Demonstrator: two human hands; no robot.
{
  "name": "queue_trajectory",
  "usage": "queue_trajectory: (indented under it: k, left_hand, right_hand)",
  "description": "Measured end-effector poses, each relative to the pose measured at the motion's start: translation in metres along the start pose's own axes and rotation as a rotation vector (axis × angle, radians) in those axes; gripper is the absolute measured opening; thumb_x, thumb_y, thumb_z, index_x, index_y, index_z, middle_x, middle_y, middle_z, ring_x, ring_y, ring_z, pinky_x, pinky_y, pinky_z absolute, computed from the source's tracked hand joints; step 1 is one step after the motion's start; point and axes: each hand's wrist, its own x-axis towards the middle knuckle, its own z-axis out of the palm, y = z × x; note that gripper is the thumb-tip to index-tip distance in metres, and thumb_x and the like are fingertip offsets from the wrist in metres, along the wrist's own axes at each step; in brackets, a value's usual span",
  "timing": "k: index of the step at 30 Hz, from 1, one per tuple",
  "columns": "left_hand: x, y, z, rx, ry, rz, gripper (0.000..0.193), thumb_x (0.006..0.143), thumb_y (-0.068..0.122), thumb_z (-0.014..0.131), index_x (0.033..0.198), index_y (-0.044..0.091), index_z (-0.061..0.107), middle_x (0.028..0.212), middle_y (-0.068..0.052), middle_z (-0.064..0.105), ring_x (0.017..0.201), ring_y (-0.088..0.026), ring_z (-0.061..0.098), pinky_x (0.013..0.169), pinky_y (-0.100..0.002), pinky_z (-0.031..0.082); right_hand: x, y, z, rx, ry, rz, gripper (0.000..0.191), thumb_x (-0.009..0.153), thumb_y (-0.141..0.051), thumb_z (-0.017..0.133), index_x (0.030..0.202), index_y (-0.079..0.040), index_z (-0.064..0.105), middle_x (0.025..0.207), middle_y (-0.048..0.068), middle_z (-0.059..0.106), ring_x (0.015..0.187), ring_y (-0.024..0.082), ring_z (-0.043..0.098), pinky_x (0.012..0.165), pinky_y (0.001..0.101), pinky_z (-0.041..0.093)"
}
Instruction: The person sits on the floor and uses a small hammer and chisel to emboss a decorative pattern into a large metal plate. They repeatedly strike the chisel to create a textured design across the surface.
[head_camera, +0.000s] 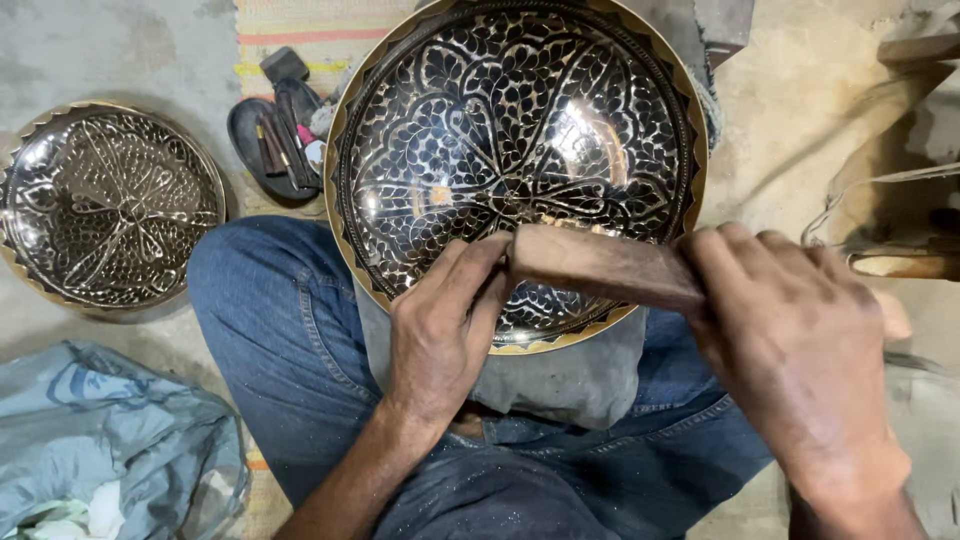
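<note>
A wooden block (600, 266), brown and elongated, is held at both ends. The left hand (440, 330) is closed on the block's left end, thumb and fingers pinched around it. The right hand (790, 340) is wrapped over the block's right end, fingers curled on top. The block is pressed flat against the lower inner face of a large engraved metal bowl (515, 150).

The bowl is tilted toward the camera and rested on the lap, its lower rim touching a grey cloth (570, 380) spread over blue jeans (290, 340). A dark floral pattern with bright silver lines and a scalloped gold-coloured rim is seen on the bowl.

To the left, a second engraved plate (105, 205) of similar pattern is laid flat on the floor (120, 50), well apart from the hands. Between the two pieces, a small dark dish (270, 145) holding small tools is noted, resting on a striped mat (320, 30). At lower left, a crumpled pale blue cloth (110, 440) is recorded. Wooden pieces (900, 265) are seen at the right edge; their kind cannot be told.
</note>
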Motion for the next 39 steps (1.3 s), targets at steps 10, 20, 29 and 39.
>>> queue_trajectory:
  k: [10,20,29,39]
  left_hand:
    - [-0.0031,-0.0054,0.0038,-0.001,-0.029,-0.039,0.030,0.099,0.011,0.070,0.128,0.010,0.065,0.103,-0.008,0.073,0.081,-0.015,0.075,0.064,-0.025,0.067]
    - [-0.0014,-0.0042,0.0033,0.008,-0.023,-0.052,0.030,0.099,0.009,0.070,0.128,0.008,0.065,0.105,-0.009,0.072,0.080,-0.015,0.074,0.063,-0.025,0.067]
    - [0.0010,-0.0005,0.0015,-0.002,0.010,0.003,0.031,0.100,0.006,0.069,0.131,0.008,0.063,0.106,-0.009,0.072,0.086,-0.017,0.076,0.068,-0.027,0.068]
    - [0.0007,-0.0010,0.0029,-0.005,0.008,-0.026,0.031,0.097,0.012,0.073,0.127,0.011,0.066,0.101,-0.008,0.072,0.074,-0.014,0.073,0.056,-0.025,0.065]
  right_hand:
    - [0.0005,0.0047,0.0015,0.345,-0.011,0.207,0.033,0.082,-0.011,0.079,0.108,-0.004,0.061,0.089,0.015,0.068,0.082,0.027,0.070,0.076,0.0399,0.057]
    - [0.0016,0.0027,0.0013,0.230,-0.022,0.109,0.041,0.074,-0.008,0.081,0.107,-0.001,0.059,0.089,0.015,0.067,0.079,0.030,0.071,0.072,0.0455,0.055]
    - [0.0016,0.0074,0.0026,0.263,-0.073,0.109,0.036,0.076,-0.008,0.078,0.106,-0.004,0.059,0.087,0.015,0.066,0.079,0.032,0.069,0.072,0.0444,0.055]
    - [-0.0023,0.0058,0.0017,0.494,-0.042,0.333,0.041,0.081,-0.011,0.077,0.116,-0.005,0.058,0.100,0.014,0.068,0.092,0.027,0.070,0.079,0.0414,0.056]
